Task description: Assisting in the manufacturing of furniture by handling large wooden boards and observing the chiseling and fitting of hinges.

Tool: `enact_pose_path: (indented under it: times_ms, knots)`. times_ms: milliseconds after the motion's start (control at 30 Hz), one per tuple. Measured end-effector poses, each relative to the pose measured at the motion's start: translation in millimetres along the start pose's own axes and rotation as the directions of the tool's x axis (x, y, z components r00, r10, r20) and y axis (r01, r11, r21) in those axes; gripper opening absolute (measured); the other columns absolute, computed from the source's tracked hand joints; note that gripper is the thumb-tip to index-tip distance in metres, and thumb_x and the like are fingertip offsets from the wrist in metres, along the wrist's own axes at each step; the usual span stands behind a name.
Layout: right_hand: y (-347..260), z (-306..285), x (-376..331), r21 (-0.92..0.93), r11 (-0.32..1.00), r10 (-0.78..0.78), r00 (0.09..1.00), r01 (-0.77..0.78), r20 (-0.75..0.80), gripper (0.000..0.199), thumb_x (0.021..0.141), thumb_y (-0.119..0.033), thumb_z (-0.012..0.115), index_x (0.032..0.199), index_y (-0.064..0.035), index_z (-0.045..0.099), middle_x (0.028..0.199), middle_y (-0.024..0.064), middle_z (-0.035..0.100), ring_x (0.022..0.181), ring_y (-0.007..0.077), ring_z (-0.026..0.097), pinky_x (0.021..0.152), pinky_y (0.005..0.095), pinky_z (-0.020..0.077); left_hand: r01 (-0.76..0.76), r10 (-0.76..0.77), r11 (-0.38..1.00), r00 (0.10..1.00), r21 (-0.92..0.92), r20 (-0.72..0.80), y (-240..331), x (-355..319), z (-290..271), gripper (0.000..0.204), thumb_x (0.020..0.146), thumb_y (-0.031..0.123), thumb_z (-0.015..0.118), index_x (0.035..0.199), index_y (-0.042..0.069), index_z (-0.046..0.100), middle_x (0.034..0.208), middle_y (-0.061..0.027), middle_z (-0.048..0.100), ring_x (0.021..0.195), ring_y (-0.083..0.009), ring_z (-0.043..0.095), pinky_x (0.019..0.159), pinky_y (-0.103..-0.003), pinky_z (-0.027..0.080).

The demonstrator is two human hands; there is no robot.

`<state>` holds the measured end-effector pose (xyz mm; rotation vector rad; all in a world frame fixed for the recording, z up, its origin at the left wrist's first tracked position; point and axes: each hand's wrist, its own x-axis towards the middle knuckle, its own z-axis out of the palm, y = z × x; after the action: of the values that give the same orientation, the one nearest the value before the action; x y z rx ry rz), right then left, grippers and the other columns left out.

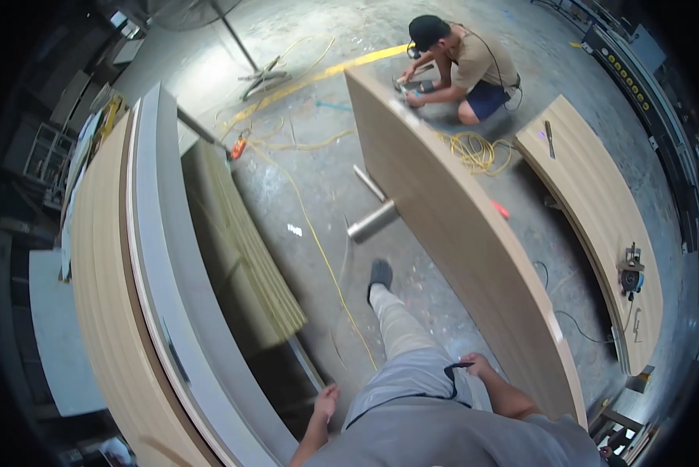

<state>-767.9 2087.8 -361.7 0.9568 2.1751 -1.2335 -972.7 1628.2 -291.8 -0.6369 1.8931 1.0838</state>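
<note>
My right hand [478, 366] is closed around a thin black strap-like thing [453, 375] at my waist. Just beyond that hand, a large wood-grain panel [451, 210] stands on its long edge. Two metal tubes [373, 221] stick out from the panel's left face. My left hand [328, 400] hangs low with curled fingers; whether anything is inside them is hidden. It is nearest to a pale rail [307, 363] and a long grey panel [201, 311] on the left. One of my feet [380, 274] is forward on the concrete between the panels.
Ahead, a co-worker [474, 66] crouches, hands near the floor. Yellow cable [474, 152] lies coiled there, and another yellow cord [310, 222] crosses my path. A wood-grain board [598, 194] at right carries a blue-black power tool [631, 279]. Stacked boards [240, 257] lie at left.
</note>
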Motion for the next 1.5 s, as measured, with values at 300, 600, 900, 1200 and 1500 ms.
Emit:
enact_pose_path:
  times_ms: [300,600,900,1200,1500]
  knots:
    - [-449,-184,203,0.215,0.905,-0.323,0.921,0.368,-0.218,0.027,0.082,-0.023,0.062,0.1,-0.0032,0.062,0.082,0.0133,0.066,0.071,0.0207,0.063,0.066,0.0317,0.0501,-0.289,0.265,0.944,0.952,-0.162,-0.154,389,88,-101,0.035,0.089,0.017,0.055,0.12,0.002,0.052,0.093,-0.0016,0.058,0.077,-0.0083,0.053,0.066,-0.023,0.044]
    - [-677,-308,319,-0.267,0.938,-0.343,0.474,0.222,-0.811,0.044,0.073,-0.022,0.068,0.11,-0.003,0.056,0.12,0.0182,0.047,0.112,0.0368,0.044,0.095,0.0472,0.0343,-0.171,0.192,0.968,0.976,-0.183,0.101,627,243,-196,0.036,0.089,0.02,0.053,0.122,0.006,0.049,0.092,-0.0031,0.061,0.08,-0.0125,0.058,0.071,-0.028,0.047]
    - [-705,-299,401,0.048,0.951,0.138,0.279,-0.307,-0.95,0.03,0.08,-0.03,0.058,0.097,-0.0059,0.061,0.088,0.0087,0.058,0.089,0.0267,0.051,0.09,0.0414,0.0326,-0.31,0.173,0.869,0.92,0.385,0.351,942,430,-194,0.033,0.089,0.021,0.056,0.12,0.01,0.055,0.087,0.0004,0.061,0.076,-0.0078,0.055,0.066,-0.023,0.044]
    - [-732,-311,419,0.179,0.906,0.236,0.107,-0.384,-0.966,0.023,0.077,-0.03,0.063,0.087,-0.0091,0.062,0.098,0.0081,0.059,0.097,0.0268,0.052,0.096,0.0458,0.032,-0.384,-0.097,0.616,0.829,0.688,0.55,1081,461,-64,0.041,0.087,0.027,0.055,0.124,0.009,0.051,0.108,-0.0047,0.061,0.085,-0.0158,0.061,0.073,-0.028,0.046]
    - [-740,-322,432,0.617,0.717,0.609,-0.14,-0.323,-0.781,0.064,0.072,-0.031,0.068,0.126,-0.006,0.044,0.141,0.0248,0.019,0.129,0.0425,0.022,0.105,0.0513,0.0198,-0.653,-0.222,0.358,0.634,0.667,0.741,1117,468,159,0.036,0.089,0.02,0.054,0.121,0.004,0.052,0.099,-0.0076,0.061,0.079,-0.0154,0.061,0.069,-0.024,0.047]
